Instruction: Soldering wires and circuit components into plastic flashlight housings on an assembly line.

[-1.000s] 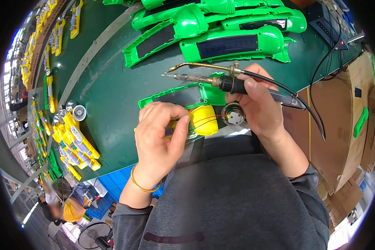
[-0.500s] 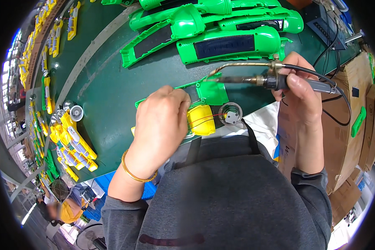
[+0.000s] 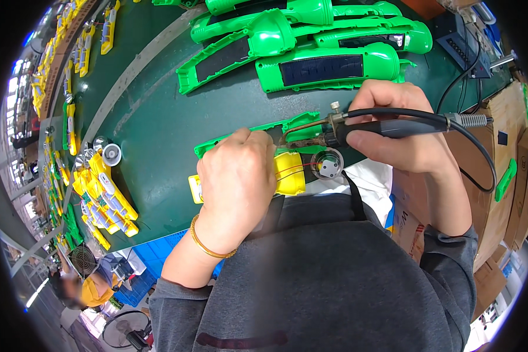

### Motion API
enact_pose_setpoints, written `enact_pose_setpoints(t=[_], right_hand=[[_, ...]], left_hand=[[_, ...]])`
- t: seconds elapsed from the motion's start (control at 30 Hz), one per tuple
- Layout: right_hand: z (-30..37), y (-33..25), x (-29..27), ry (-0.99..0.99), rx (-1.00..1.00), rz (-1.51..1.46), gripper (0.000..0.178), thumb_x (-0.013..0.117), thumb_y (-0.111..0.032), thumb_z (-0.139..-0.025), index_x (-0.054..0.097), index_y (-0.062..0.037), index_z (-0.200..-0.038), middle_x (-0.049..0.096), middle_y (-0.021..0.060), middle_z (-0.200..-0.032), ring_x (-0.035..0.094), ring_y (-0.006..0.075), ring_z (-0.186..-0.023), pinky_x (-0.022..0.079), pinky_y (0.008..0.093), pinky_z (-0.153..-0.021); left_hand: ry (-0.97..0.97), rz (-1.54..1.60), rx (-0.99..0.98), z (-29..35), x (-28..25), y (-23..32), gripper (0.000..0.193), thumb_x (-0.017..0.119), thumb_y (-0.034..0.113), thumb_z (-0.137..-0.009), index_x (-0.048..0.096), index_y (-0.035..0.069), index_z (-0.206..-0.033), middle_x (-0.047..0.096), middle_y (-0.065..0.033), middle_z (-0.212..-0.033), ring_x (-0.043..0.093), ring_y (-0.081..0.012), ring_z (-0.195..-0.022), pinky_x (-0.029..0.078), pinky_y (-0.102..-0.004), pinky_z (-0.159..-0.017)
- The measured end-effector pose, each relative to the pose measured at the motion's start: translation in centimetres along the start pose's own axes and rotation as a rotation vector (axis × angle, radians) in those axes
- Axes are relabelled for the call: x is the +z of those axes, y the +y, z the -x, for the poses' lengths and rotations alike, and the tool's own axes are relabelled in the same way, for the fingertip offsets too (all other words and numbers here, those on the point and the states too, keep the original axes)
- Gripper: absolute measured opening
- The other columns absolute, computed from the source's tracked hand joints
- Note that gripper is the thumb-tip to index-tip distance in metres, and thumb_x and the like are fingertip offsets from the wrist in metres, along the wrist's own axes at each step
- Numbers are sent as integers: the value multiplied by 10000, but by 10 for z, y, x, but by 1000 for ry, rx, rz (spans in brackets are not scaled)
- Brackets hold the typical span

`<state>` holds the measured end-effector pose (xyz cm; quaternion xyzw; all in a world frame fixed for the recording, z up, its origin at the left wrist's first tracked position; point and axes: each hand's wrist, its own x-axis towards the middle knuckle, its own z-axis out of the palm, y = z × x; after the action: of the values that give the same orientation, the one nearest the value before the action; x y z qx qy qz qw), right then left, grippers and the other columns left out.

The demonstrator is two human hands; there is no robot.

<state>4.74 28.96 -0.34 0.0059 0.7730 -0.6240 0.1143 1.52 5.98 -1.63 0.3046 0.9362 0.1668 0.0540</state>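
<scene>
My right hand (image 3: 418,154) grips a soldering iron (image 3: 387,127) with a thin bent metal tube along its barrel. The iron's tip points left, close beside the fingers of my left hand (image 3: 236,176). That left hand is closed, knuckles up, over a yellow torch housing (image 3: 292,170); what its fingers pinch is hidden beneath it. Just behind lies an open green half shell (image 3: 302,120). A round lamp head (image 3: 328,166) with a white plate sits at the yellow housing's right end, and thin red and dark wires run between them.
Several green shells with dark panels (image 3: 322,69) are piled at the back. Yellow assemblies with wires (image 3: 105,196) lie at the left. A dark control box (image 3: 460,50) stands at the back right, by cardboard boxes (image 3: 487,135). Another person (image 3: 94,290) is at the far lower left.
My right hand has brought the soldering iron left and down, so its tip is now near my left fingers. The left hand has shifted slightly right and toward me.
</scene>
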Motion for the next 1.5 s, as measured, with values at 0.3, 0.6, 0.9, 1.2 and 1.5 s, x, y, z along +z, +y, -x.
enact_pose_setpoints(t=[0.3, 0.6, 0.9, 1.2, 1.5], right_hand=[[-10, -2, 0, -62, 125, 15, 169, 711, -60, -655, 569, -47, -746, 550, -31, -663, 464, 38, -620, 352, 215, -539], [-20, -6, -6, -62, 68, 90, 172, 705, -82, -648, 566, -42, -740, 540, -25, -654, 476, 54, -617, 374, 221, -548], [-21, -9, -6, -73, 57, 123, 161, 706, -92, -646, 566, -41, -706, 532, -19, -622, 482, 59, -580, 379, 227, -522], [-18, -11, -5, -85, -200, 263, 188, 711, -116, -651, 543, -39, -688, 519, -13, -591, 474, 74, -530, 363, 238, -491], [-6, -10, -24, 41, -31, 57, 204, 720, -135, -649, 559, -38, -727, 548, -8, -656, 507, 62, -592, 378, 215, -521]], left_hand=[[-11, 6, -19, -1, 1, 0, 88, 601, 70, -771, 562, 29, -705, 553, -134, -675, 580, -324, -615, 455, -422, -546], [-7, 22, -1, -4, 1, 0, 107, 604, 75, -782, 545, 27, -707, 536, -135, -677, 570, -323, -610, 449, -423, -540], [-28, 37, -24, -6, 1, 1, 119, 613, 82, -777, 542, 25, -699, 532, -136, -674, 568, -326, -619, 448, -424, -539], [-11, 44, -12, -9, 2, 4, 120, 615, 77, -768, 543, 27, -686, 527, -135, -662, 561, -326, -603, 441, -427, -530], [-9, 42, 0, -10, 1, 2, 112, 613, 68, -760, 548, 18, -684, 535, -140, -662, 567, -332, -603, 448, -424, -533]])
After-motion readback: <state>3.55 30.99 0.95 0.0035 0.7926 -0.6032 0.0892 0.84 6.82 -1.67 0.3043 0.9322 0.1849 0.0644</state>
